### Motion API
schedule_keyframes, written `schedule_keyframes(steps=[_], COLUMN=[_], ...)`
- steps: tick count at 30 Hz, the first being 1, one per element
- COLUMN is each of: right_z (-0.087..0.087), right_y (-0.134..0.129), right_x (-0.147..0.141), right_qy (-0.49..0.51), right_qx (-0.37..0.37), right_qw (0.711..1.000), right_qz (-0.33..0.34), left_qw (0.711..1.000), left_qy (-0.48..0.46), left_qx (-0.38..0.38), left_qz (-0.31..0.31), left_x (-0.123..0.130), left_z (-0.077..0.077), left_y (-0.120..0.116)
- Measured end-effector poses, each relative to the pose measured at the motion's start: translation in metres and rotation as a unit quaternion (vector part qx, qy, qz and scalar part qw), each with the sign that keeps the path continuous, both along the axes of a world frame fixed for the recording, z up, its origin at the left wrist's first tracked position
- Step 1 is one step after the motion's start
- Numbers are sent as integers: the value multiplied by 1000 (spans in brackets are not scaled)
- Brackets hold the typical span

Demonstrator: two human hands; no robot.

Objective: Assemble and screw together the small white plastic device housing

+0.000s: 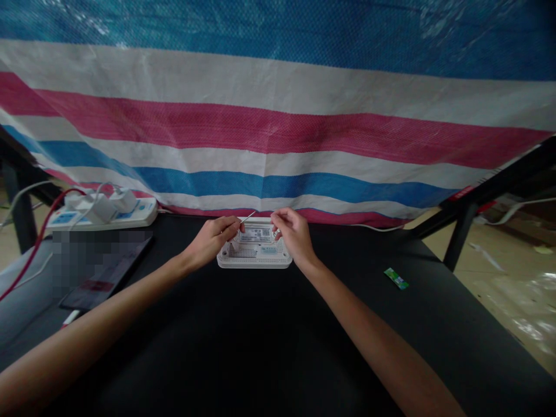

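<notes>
A white plastic device (256,263) with a vented back and a printed label lies on the black table. My left hand (219,233) is over its upper left side, fingers closed on a thin metal rod (248,218) that points up and to the right. Over the device's upper right side is my right hand (293,230), its thumb and forefinger pinched together. Whatever may be between those fingertips is too small to make out.
A white power strip (145,213) with plugs and cables stands at the back left of the black table (208,347). Near it lies a dark tablet (104,275) with a cable. A small green packet (395,278) is on the right. Behind hangs a striped sheet (269,127).
</notes>
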State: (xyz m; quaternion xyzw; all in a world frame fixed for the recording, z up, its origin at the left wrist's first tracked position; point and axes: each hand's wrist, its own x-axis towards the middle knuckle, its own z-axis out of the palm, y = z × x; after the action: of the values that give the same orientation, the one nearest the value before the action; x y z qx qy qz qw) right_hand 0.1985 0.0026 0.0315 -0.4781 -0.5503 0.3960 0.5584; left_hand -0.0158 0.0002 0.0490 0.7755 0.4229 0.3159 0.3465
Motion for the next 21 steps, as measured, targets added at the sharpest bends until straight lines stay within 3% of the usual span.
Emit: schedule_keyframes(steps=[7,10,14,18,21], right_z=[-3,1,12,17,15], right_y=[2,2,-2,-4,-3], right_x=[1,6,11,11,11], right_qy=[0,-112,-295,-325,-306], right_qx=[-12,9,33,31,33], right_qw=[1000,993,950,941,948], right_qz=[19,24,95,91,84], left_qw=[984,977,966,944,924], left_qy=[143,177,214,262,305], left_qx=[94,110,109,134,187], left_qz=[-47,-54,-98,-150,-137], left_x=[-8,-11,-18,-24,-25], left_z=[6,6,11,17,19], left_y=[6,10,16,16,12])
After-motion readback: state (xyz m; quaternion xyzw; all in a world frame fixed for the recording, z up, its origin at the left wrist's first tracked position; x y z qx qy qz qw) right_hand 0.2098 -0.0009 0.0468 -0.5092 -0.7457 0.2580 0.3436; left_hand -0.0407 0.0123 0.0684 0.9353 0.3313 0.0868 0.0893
